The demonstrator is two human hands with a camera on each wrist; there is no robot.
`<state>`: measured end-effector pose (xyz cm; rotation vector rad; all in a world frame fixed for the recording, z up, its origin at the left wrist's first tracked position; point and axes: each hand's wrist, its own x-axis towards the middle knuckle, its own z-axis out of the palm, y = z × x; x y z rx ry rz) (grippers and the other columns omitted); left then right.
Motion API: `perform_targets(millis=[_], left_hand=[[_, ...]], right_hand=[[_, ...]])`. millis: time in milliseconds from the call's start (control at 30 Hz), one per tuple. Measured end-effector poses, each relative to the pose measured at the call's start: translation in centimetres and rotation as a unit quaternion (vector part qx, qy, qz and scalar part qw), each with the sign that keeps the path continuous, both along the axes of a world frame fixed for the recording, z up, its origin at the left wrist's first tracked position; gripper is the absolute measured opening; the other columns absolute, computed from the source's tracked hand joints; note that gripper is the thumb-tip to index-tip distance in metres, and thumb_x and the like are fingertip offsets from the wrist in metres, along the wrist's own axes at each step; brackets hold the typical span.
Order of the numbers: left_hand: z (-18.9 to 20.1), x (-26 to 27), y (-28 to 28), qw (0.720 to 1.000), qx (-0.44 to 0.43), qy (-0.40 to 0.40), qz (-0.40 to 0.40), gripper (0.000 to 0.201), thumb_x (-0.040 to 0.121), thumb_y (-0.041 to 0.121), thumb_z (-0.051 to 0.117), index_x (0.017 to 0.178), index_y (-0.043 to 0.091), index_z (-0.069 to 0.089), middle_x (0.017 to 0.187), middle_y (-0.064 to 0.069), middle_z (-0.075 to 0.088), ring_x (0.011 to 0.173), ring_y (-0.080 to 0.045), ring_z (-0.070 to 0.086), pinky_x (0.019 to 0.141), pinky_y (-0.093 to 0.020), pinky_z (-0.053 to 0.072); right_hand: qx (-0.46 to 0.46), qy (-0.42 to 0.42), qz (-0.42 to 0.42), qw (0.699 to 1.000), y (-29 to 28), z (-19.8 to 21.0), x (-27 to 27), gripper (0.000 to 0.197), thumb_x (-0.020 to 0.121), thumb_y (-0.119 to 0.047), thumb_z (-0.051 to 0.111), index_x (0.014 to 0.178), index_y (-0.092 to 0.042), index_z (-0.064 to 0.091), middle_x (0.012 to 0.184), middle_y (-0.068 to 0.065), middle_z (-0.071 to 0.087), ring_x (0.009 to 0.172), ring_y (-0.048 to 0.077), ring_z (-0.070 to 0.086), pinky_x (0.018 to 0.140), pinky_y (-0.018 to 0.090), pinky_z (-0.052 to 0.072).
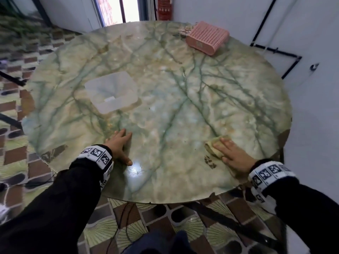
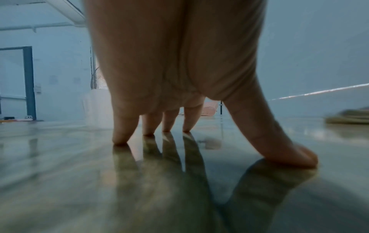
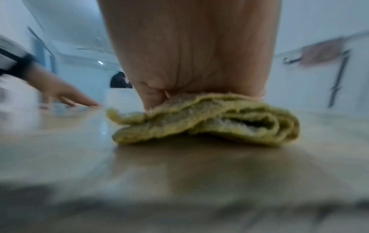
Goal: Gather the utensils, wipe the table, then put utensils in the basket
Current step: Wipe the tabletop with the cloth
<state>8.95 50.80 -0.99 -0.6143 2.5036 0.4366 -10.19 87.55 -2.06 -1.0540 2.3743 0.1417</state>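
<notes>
A round green-veined marble table (image 1: 165, 85) fills the head view. My right hand (image 1: 233, 154) lies flat with straight fingers on a folded yellow-green cloth (image 1: 215, 146) near the table's front right; the right wrist view shows the palm pressing the cloth (image 3: 207, 119) onto the surface. My left hand (image 1: 119, 145) rests at the front left with fingers spread, fingertips (image 2: 119, 140) touching the bare top. A pink perforated basket (image 1: 207, 37) stands at the far right, with some pale utensil-like things (image 1: 184, 31) behind it, too blurred to name.
A translucent plastic tub (image 1: 111, 92) sits left of centre on the table. A white wall with black rails (image 1: 275, 50) runs close along the right side. Patterned tile floor (image 1: 18, 107) and cables surround the table's near edge.
</notes>
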Motion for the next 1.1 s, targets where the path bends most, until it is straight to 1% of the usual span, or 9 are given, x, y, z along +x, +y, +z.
perform_targets(millis=[167,333,400,467,633,700,733,933,1100], left_hand=[[0.5,-0.6,0.4,1.000,-0.017,-0.024,0.006,0.125,0.061,0.038,0.084,0.149,0.016,-0.001,0.156,-0.012,-0.012,0.144,-0.033,-0.009,0.119,-0.042,0.005],[0.7,-0.9,0.8,0.999,-0.015,-0.038,0.026,0.125,0.061,0.033,0.085,0.149,0.013,-0.002,0.156,-0.013,-0.013,0.144,-0.033,-0.010,0.119,-0.041,0.004],[0.7,-0.9,1.0,0.999,-0.017,-0.038,0.028,0.124,0.062,0.033,0.084,0.149,0.013,-0.002,0.156,-0.014,-0.013,0.144,-0.033,-0.010,0.119,-0.040,0.004],[0.8,-0.9,1.2,0.999,-0.024,-0.034,0.027,0.124,0.062,0.033,0.084,0.149,0.013,-0.002,0.156,-0.014,-0.012,0.144,-0.033,-0.009,0.119,-0.038,0.005],[0.8,-0.6,1.2,0.999,-0.027,-0.027,0.023,0.125,0.061,0.033,0.084,0.149,0.014,-0.002,0.156,-0.012,-0.012,0.144,-0.032,-0.009,0.119,-0.039,0.006],[0.7,-0.6,1.2,0.999,-0.027,-0.028,0.024,0.126,0.061,0.034,0.085,0.149,0.016,-0.003,0.156,-0.010,-0.013,0.144,-0.031,-0.009,0.119,-0.040,0.007],[0.7,-0.6,1.2,0.999,-0.028,-0.028,0.023,0.126,0.060,0.034,0.085,0.149,0.016,-0.003,0.156,-0.010,-0.013,0.144,-0.031,-0.010,0.119,-0.040,0.008],[0.9,-0.8,1.1,0.999,-0.022,-0.036,0.024,0.128,0.058,0.033,0.086,0.149,0.018,-0.002,0.157,-0.007,-0.014,0.144,-0.031,-0.010,0.119,-0.042,0.008],[0.9,-0.7,1.0,0.999,-0.003,-0.039,0.022,0.128,0.058,0.032,0.086,0.149,0.019,-0.004,0.156,-0.006,-0.016,0.144,-0.030,-0.013,0.117,-0.049,0.010]], right_hand=[[-0.021,0.068,-0.157,0.985,-6.0,0.4,-4.0,0.058,0.099,-0.025,0.032,0.150,-0.024,0.005,0.157,0.015,0.001,0.145,0.028,0.005,0.119,0.035,0.006],[-0.174,0.069,0.172,0.967,-13.9,1.9,4.4,0.052,0.074,-0.021,0.054,0.125,-0.013,0.058,0.131,0.015,0.055,0.120,0.028,0.055,0.107,0.034,0.032],[-0.155,0.031,0.238,0.958,-13.5,1.6,9.5,0.063,0.080,-0.020,0.062,0.139,-0.027,0.041,0.150,0.012,0.032,0.137,0.027,0.033,0.112,0.040,0.021],[-0.056,-0.022,0.267,0.962,-10.9,1.0,11.9,0.059,0.095,-0.028,0.043,0.146,-0.041,0.015,0.159,-0.001,-0.003,0.146,0.021,0.000,0.116,0.046,0.005],[-0.027,-0.104,0.274,0.956,-3.3,1.5,5.7,0.053,0.098,-0.043,0.030,0.147,-0.038,0.009,0.155,-0.008,-0.017,0.141,0.011,-0.017,0.118,0.042,-0.005],[-0.003,-0.066,0.256,0.964,-2.4,1.0,0.7,0.094,0.074,-0.082,-0.002,0.148,-0.023,0.002,0.149,-0.008,-0.020,0.136,0.008,-0.016,0.118,0.035,-0.001],[0.006,-0.046,0.218,0.975,-2.5,0.7,-2.1,0.112,0.061,-0.087,-0.014,0.147,-0.018,-0.002,0.147,-0.006,-0.020,0.137,0.009,-0.015,0.117,0.033,0.001],[-0.043,0.081,-0.075,0.993,-11.1,-0.4,-9.9,0.058,0.097,-0.030,0.033,0.149,-0.025,0.008,0.157,0.016,0.000,0.145,0.031,0.004,0.118,0.032,0.006],[-0.048,0.046,0.030,0.997,-21.9,-0.4,-5.8,0.059,0.097,-0.031,0.036,0.148,-0.035,0.007,0.158,0.010,-0.004,0.146,0.029,0.002,0.118,0.037,0.004]])
